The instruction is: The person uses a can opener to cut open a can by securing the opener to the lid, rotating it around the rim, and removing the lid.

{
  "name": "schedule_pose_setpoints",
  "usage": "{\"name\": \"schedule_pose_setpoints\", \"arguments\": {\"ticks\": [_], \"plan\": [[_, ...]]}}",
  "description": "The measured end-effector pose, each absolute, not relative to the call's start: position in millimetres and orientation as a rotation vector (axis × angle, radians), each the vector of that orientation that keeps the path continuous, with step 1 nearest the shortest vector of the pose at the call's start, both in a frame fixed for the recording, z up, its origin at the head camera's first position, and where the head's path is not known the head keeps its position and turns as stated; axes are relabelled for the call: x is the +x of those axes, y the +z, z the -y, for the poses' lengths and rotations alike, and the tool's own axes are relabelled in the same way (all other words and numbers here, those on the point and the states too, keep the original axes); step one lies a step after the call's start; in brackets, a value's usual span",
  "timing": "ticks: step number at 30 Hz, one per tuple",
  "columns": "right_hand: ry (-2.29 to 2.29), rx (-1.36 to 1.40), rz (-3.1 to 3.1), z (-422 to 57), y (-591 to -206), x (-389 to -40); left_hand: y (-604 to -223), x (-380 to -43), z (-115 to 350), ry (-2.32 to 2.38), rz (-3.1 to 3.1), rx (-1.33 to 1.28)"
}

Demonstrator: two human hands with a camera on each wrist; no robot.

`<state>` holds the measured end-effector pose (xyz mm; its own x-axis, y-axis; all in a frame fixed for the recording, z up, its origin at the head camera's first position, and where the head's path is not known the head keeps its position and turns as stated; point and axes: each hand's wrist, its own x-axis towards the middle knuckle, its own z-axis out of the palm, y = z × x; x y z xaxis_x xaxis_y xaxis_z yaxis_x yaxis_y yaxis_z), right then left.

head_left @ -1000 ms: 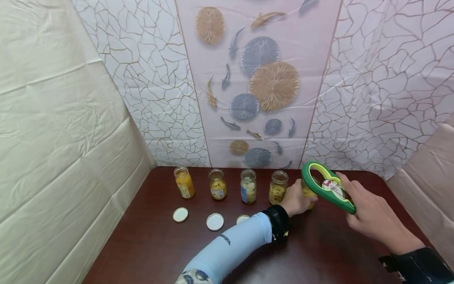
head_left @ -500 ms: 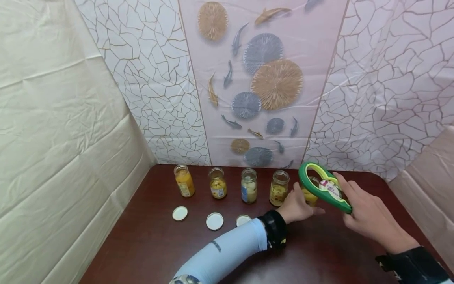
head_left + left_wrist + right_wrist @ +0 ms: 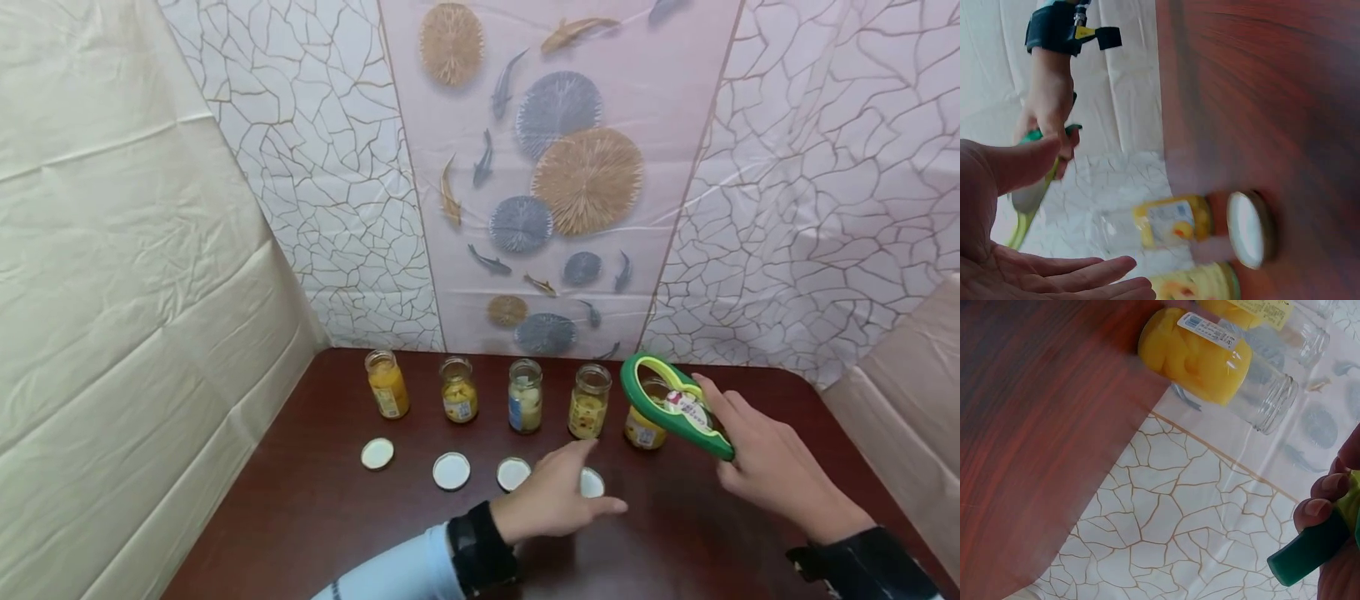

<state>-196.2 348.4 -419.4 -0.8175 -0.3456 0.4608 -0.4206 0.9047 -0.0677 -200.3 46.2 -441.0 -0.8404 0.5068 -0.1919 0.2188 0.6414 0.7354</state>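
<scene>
My left hand (image 3: 551, 496) is held with its fingers spread above the table and nothing in its grip. Under its fingers lies a white-lined jar lid (image 3: 592, 482), partly covered by the hand in the head view. A green jar opener (image 3: 688, 408), ring-shaped with a lime inner edge, is gripped by my right hand (image 3: 772, 458). It hovers in front of and above the rightmost jar (image 3: 645, 432), hiding part of it. That lidless jar of yellow fruit (image 3: 1200, 356) stands upright in the right wrist view's tilted picture, apart from the opener.
Several more lidless jars stand in a row along the back, including an orange-filled jar (image 3: 387, 390) and a pale-filled jar (image 3: 525, 400). Other lids lie inside up before them, such as the leftmost lid (image 3: 377, 453). A patterned cloth (image 3: 555, 333) hangs behind the brown table (image 3: 300, 517).
My left hand has let go of the rightmost jar and drawn back left and toward me. A fourth lid now shows beside it. The right hand with the jar opener has shifted slightly left.
</scene>
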Motion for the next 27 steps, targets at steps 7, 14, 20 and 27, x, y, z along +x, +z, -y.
{"name": "schedule_pose_setpoints", "arguments": {"ticks": [7,14,20,27], "plan": [[0.234,0.583,2.604,-340.4,-419.5,-192.1,-456.0,-206.3,-18.2,1.253,-2.402,0.617],[0.257,0.706,2.530,-317.1,-419.0,-187.7,-453.3,-212.7,-30.7,1.767,-1.876,0.726],[0.269,0.810,2.442,-296.5,-417.9,-180.8,-442.5,-211.4,-47.5,1.944,-1.366,0.677],[0.299,0.847,2.466,-282.5,-419.4,-175.1,-436.6,-209.6,-53.6,1.989,-1.196,0.654]]}}
